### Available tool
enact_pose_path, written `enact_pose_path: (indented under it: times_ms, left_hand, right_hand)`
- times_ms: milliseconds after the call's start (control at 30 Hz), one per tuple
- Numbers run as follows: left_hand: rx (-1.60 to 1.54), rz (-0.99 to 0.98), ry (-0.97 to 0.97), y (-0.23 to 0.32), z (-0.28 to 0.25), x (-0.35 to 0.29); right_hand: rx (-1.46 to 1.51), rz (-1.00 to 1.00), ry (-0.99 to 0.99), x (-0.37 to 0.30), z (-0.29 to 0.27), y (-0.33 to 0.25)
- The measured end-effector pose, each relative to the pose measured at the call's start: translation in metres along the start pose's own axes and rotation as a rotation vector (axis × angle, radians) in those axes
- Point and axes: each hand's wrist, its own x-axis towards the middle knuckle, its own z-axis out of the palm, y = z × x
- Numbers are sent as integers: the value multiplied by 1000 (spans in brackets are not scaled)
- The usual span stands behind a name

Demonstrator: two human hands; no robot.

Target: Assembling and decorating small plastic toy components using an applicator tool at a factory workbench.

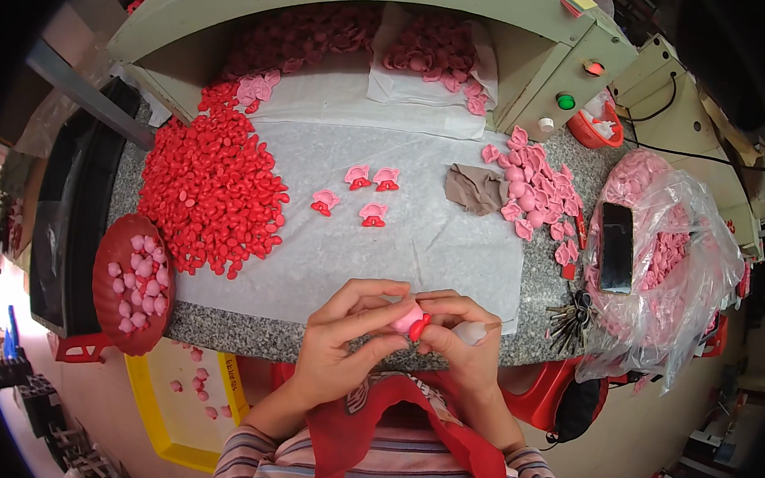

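Hands (342, 328) are held at the near edge of the counter (254, 332), a pink-and-red piece (407, 318) pinched between their fingertips, a whitish item (473, 332) also gripped in the right hand (467, 354). Room is afforded by white sheet (407, 262) before four joined pieces (373, 214). The counter's left edge is crowded by red parts (210, 193), its right by pink parts (539, 187) and keys (573, 321).

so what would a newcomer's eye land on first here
Probably the big heap of small, rounded, glossy red pieces on the left of the speckled grey bench. Next, the small pink-and-red piece held between left hand and right hand near the front edge. Then the crinkled clear plastic bag of pink pieces at right, with a black rectangular phone.
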Motion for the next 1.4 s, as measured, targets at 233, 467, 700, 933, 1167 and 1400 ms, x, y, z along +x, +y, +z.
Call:
enact_pose_path:
  times_ms: [233, 467, 700, 933, 1167, 1400]
  left_hand:
    - [-331, -109, -2, -11, 0, -4]
    - [-932, -212, 24, -37, 10, -7]
    - [-1052, -318, -23, -41, 8, -6]
    - [-951, -319, 74, -34, 10, -8]
    - [-381, -132, 136, -26, 17, -11]
    - [263, -57, 112, -27, 14, -9]
  right_hand:
    - [-50, -128, -43, -1, 2, 3]
    - [-454, -389, 77, 1, 17, -2]
    - [-547, -387, 137, -1, 20, -3]
    - [-397, -238, 156, 0, 16, 3]
    - [-114, 24, -14, 4, -4, 3]
    - [-1154, -396, 534, 52, -86, 40]
